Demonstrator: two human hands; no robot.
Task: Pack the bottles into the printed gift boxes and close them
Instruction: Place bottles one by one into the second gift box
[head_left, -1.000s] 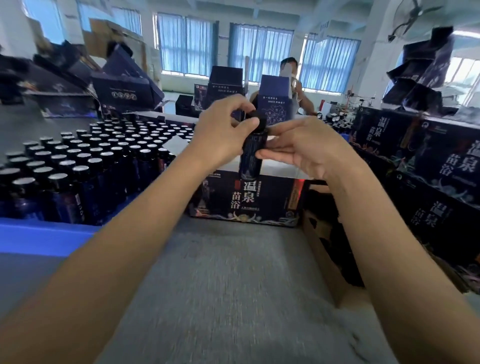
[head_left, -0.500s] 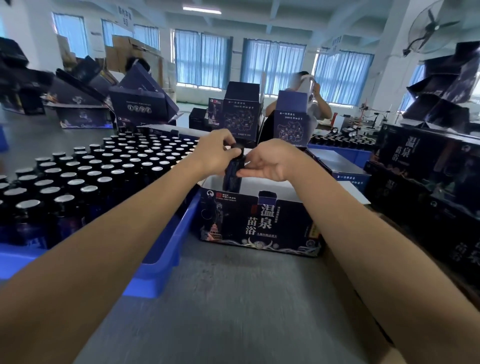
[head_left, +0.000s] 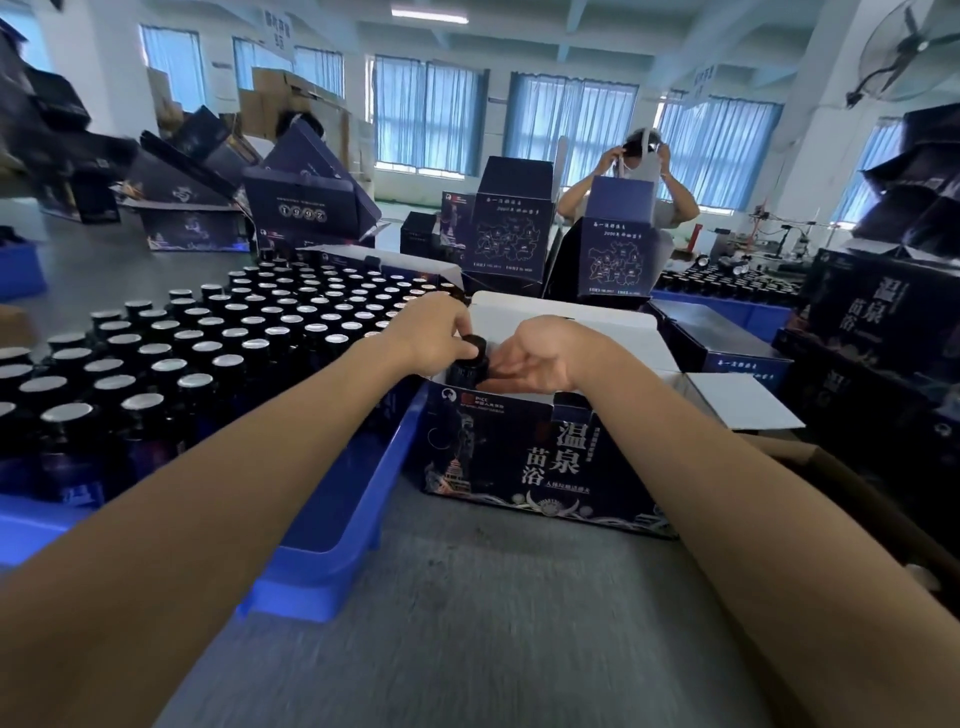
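Dozens of capped bottles wait in the blue tray on the left. Right beside it the left hand grips the cap of one bottle, which was up in the air a second ago and is now sunk into the left end of the printed gift box. Meanwhile the right hand stays loose with straight fingers on the bottle's side, so I'd say this one's basically packed, though the flaps are open and closing hasn't started.

Bright daylight thru rear windows, glare there; wide-angle warp, motion blur at edges.
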